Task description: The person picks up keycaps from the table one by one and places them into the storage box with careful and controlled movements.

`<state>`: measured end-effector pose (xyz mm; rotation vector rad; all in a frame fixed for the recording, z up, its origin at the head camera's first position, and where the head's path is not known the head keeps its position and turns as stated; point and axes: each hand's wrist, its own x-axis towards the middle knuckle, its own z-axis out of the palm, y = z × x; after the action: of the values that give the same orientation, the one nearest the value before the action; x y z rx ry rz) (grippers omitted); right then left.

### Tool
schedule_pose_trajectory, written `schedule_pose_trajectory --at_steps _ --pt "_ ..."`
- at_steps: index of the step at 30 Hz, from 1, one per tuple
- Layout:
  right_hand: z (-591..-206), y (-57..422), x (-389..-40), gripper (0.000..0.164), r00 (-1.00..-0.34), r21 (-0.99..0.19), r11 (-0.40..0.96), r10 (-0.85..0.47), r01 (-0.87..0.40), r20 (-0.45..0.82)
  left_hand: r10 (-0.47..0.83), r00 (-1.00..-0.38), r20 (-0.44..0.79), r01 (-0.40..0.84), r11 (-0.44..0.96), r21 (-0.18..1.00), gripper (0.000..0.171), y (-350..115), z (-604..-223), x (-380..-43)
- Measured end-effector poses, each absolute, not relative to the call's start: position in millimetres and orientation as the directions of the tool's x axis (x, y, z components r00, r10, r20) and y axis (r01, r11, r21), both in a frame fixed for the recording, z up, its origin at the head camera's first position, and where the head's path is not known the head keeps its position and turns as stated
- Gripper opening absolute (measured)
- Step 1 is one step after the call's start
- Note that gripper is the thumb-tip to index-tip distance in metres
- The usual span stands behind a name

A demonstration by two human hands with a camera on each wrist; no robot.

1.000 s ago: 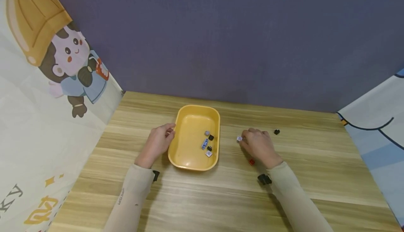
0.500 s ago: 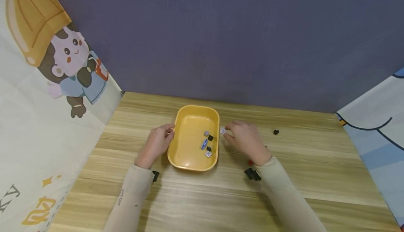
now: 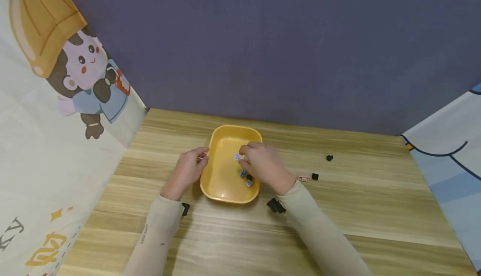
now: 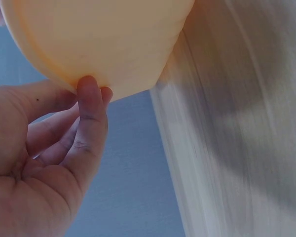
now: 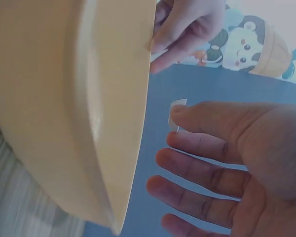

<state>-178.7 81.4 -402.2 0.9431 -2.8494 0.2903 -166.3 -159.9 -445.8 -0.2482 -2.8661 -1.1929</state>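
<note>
A yellow plastic tray (image 3: 222, 186) stands on the wooden table, with several small toy bricks inside. My left hand (image 3: 186, 169) pinches its left rim between thumb and fingers; the left wrist view shows the thumb (image 4: 90, 101) against the tray's outer wall. Over the tray, my right hand (image 3: 266, 165) holds a small white square brick (image 3: 236, 156) between thumb and index finger, its other fingers spread in the right wrist view. Below that hand lie a blue brick (image 3: 243, 173), a black brick (image 3: 249, 177) and a white one (image 3: 248, 183). The hand partly covers the other bricks.
Right of the tray lie a pale pink brick (image 3: 304, 178), a black brick (image 3: 315, 176) and, farther back, another black piece (image 3: 329, 158). A dark wall (image 3: 274, 59) rises behind the table. Black wrist mounts (image 3: 276, 206) stick out below the sleeves.
My right hand has picked up the white brick from the table and carried it left over the tray. The pink brick has come into view; the red one is now hidden. My left hand stays put.
</note>
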Motion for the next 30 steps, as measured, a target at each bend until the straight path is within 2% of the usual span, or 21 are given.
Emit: schedule_pose_trajectory --at_steps 5,12,18,23,30 --pt "-401 75 -177 0.021 -0.782 -0.128 0.774 -0.596 -0.620 0.184 0.135 -0.986 0.095 0.162 0.698 0.698 0.032 -159 -446 -167" --pt "-401 76 -176 0.028 -0.798 -0.126 0.789 -0.584 -0.602 0.152 0.143 -0.985 0.093 0.167 0.702 0.692 0.033 -158 -445 -167" --pt "-403 84 -175 0.022 -0.798 -0.162 0.783 -0.576 -0.601 0.180 0.141 -0.986 0.086 0.161 0.704 0.692 0.033 -159 -445 -167" --pt "-405 96 -170 0.018 -0.820 -0.202 0.796 -0.536 -0.570 0.199 0.139 -0.987 0.081 0.156 0.708 0.689 0.033 -159 -445 -167" --pt "-401 125 -158 0.029 -0.858 -0.227 0.828 -0.482 -0.513 0.179 0.136 -0.988 0.074 0.150 0.708 0.690 0.033 -159 -446 -167"
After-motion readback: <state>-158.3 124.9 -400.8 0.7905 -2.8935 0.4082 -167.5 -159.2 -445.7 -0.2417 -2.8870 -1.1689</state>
